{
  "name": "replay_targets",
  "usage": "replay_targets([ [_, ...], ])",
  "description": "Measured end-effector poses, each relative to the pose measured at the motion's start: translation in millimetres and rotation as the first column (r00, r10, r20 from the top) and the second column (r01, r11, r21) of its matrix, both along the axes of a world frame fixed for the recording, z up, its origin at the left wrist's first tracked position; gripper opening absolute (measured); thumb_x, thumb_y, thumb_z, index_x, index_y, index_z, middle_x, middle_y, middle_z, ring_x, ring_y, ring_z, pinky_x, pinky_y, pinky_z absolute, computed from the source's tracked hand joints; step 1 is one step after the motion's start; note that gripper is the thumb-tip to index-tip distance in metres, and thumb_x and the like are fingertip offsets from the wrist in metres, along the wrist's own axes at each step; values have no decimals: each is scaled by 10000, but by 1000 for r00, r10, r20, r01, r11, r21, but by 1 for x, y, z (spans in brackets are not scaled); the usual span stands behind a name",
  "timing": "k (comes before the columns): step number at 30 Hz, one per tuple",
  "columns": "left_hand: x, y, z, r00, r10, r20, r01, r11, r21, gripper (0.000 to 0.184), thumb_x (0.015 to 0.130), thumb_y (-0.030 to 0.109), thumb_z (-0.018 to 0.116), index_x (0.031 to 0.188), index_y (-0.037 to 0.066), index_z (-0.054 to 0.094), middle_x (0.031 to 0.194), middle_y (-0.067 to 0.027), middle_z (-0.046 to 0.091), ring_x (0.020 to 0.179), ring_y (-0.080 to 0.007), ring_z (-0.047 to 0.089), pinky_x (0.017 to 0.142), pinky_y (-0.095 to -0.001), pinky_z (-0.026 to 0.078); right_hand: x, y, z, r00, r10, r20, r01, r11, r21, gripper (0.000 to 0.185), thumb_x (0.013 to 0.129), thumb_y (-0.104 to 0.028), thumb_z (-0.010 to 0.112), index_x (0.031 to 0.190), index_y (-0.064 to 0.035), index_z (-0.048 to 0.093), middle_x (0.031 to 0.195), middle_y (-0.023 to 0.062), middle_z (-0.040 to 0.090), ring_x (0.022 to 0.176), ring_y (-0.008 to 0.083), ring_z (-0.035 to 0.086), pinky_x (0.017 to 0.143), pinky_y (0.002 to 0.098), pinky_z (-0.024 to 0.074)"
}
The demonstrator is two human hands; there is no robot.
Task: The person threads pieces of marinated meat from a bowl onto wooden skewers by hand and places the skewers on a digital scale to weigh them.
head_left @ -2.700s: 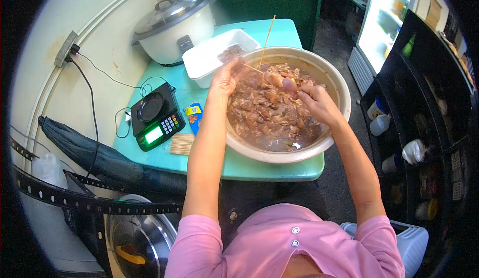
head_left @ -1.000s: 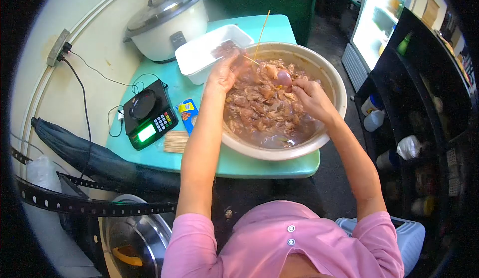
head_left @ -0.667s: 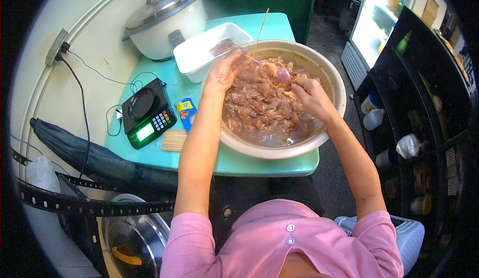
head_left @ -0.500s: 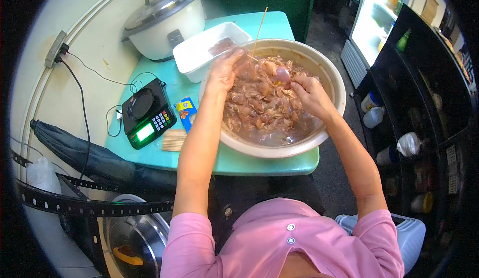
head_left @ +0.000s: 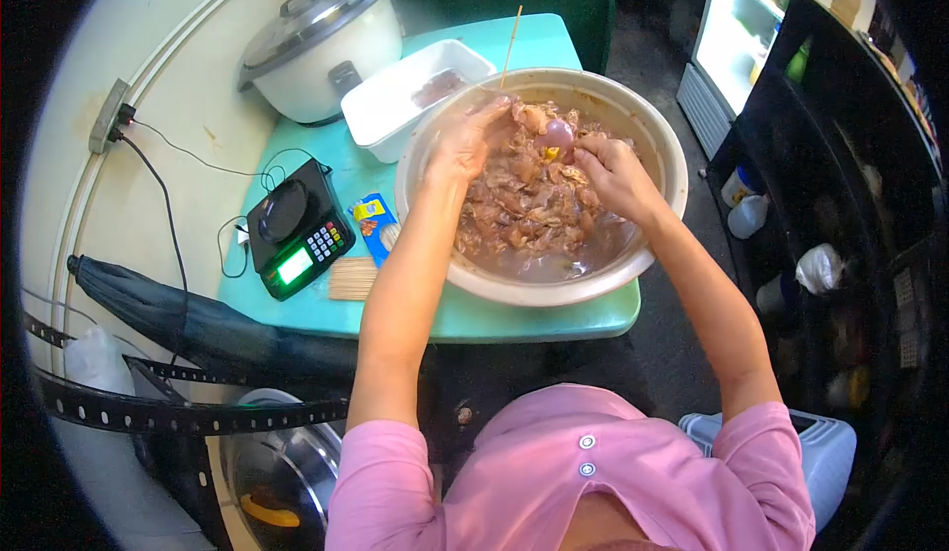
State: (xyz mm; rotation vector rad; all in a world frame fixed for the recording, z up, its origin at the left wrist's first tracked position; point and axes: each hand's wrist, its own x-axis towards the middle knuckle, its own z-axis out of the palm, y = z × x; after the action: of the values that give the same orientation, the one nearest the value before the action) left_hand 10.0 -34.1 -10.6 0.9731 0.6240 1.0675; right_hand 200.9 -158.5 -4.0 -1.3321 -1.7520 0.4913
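Observation:
Both my hands are over a large round basin (head_left: pixel 671 170) full of wet, sliced raw meat (head_left: pixel 529 205) in cloudy liquid. My left hand (head_left: pixel 465 148) is closed at the basin's left side, its fingertips against a strip of meat; the skewer in its grip is mostly hidden. A long thin bamboo stick (head_left: pixel 512 42) rises behind those fingertips; its lower end is hidden. My right hand (head_left: pixel 615 173) pinches meat to the right, fingers mostly hiding it. Between the hands is a smooth, shiny pinkish-purple piece (head_left: pixel 556 135) with a yellow bit below it.
On the turquoise table (head_left: pixel 534 326) are a white tub (head_left: pixel 371 121) with some meat, a large rice cooker (head_left: pixel 321 52), a digital scale (head_left: pixel 297 230), a bundle of bamboo skewers (head_left: pixel 352 278) and a blue packet (head_left: pixel 372 225). Black shelves (head_left: pixel 840 185) stand at right.
My left hand has moved slightly right and down, closer to my right hand. The short stick that showed at its fingertips is now hidden. The view has shifted slightly.

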Motion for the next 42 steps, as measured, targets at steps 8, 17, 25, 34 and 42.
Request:
replay_targets([
  [8,1,-5,2,999,-36,0,36,999,-12,162,858,132,613,1003,63,595,944,-66,625,856,-195,610,764,-353,538,-2,-4,5,1000,1,-21,-1,1000,7,229,867,-135,474,936,34,611,826,236,627,793,337,621,737,391,460],
  [17,-12,-5,16,988,-60,143,78,989,-123,253,892,288,570,1035,78,573,973,-80,617,919,-209,598,805,-383,526,0,2,-4,997,-57,49,54,996,74,193,878,-96,483,925,31,620,843,163,652,822,261,631,755,349,464],
  [25,-13,2,9,998,-14,54,15,1000,-21,273,902,289,550,1056,64,553,989,-86,608,924,-218,607,839,-393,512,-1,-1,2,999,-16,52,14,999,53,213,865,-139,484,932,20,611,876,246,615,859,364,604,764,404,448],
  [34,-9,-1,4,987,-158,10,158,987,36,203,865,163,588,1038,56,573,993,-72,604,905,-210,596,762,-348,525,-4,-2,1,1000,-25,2,25,998,63,201,868,-129,481,908,29,599,811,244,609,805,373,603,721,408,449],
  [42,-13,0,3,1000,9,3,-9,1000,23,168,860,102,593,1023,64,584,965,-62,628,879,-195,613,789,-343,518,-11,0,3,999,7,48,-9,999,49,194,866,-130,480,885,34,582,793,251,595,772,371,599,695,414,441],
])
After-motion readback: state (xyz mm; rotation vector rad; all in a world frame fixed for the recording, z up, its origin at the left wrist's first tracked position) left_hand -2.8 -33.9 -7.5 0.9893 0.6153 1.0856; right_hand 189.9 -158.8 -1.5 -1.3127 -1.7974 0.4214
